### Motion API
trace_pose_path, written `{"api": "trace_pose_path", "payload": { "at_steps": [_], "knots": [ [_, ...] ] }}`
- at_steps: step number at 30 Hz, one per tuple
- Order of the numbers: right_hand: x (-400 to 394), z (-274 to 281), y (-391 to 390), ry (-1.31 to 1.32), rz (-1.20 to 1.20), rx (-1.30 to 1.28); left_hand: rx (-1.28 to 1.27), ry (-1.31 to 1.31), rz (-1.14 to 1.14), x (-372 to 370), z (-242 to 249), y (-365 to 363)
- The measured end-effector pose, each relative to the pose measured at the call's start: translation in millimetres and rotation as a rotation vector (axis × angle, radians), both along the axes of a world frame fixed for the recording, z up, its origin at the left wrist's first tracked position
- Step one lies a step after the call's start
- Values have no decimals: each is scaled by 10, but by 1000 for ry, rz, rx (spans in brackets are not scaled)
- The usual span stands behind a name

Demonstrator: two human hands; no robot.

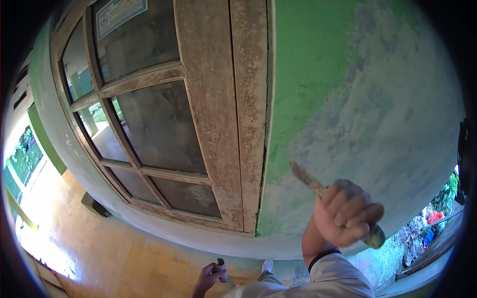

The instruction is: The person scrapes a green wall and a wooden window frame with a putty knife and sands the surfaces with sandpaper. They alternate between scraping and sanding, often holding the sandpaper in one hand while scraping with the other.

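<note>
My right hand (348, 212) is wrapped round the handle of a scraper (307, 178), raised in front of the wall. Its narrow, worn blade points up and left, the tip overlapping the edge of the green paint in this view. The rounded handle end pokes out below my fist. The wall (397, 129) is green near the window frame and patchy grey-white further right. Low down, my left hand (208, 274) is closed round a short, greyish, cylinder-like object (222, 272) with a dark top; its kind cannot be made out.
A weathered wooden window (213, 99) with several glass panes and a paper sticker (120, 16) fills the left of the wall. Below lies a yellowish tiled floor (134, 253). A dark block (94, 204) stands at the wall's foot. Plants and a ledge (432, 256) are at right.
</note>
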State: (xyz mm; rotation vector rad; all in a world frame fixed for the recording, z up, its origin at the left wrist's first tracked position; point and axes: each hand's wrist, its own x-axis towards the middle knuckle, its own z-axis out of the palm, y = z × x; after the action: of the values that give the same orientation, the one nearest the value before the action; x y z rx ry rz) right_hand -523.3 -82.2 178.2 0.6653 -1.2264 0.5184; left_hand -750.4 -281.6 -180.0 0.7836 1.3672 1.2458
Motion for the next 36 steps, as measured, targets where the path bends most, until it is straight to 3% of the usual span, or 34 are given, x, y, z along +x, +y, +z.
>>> {"api": "trace_pose_path", "payload": {
  "at_steps": [1,2,4,8,10,11,12,14,18,19,22,27,32,36],
  "knots": [
    [1,20,58,-172,-154,-117,15,12,18,22,63,-13],
    [-38,14,83,-172,-155,-124,29,25,33,39,99,-39],
    [-141,8,120,-71,1,-239,18,20,21,6,-26,-61],
    [58,-21,25,-72,15,-127,-5,16,-6,9,20,-48],
    [55,-24,28,-94,-168,-60,9,19,-8,13,22,-12],
    [-122,-25,144,-166,-210,-225,19,18,-15,15,21,-13],
    [-114,-16,158,-165,-214,-234,12,20,-20,15,28,-20],
    [-78,7,182,-146,-10,-168,23,4,-46,26,47,32],
    [100,7,3,-54,36,-17,4,26,-41,38,137,73],
    [70,12,34,-108,-56,-51,0,23,-53,38,134,75],
    [-103,9,239,-91,21,-233,-7,14,-64,58,90,51],
    [94,-12,-82,-9,62,-132,8,37,-59,57,28,105],
    [-99,-4,193,-101,-38,-206,-28,-12,-70,125,107,119],
    [49,-27,32,-79,-16,-93,21,-12,-54,111,47,145]
  ]
}}
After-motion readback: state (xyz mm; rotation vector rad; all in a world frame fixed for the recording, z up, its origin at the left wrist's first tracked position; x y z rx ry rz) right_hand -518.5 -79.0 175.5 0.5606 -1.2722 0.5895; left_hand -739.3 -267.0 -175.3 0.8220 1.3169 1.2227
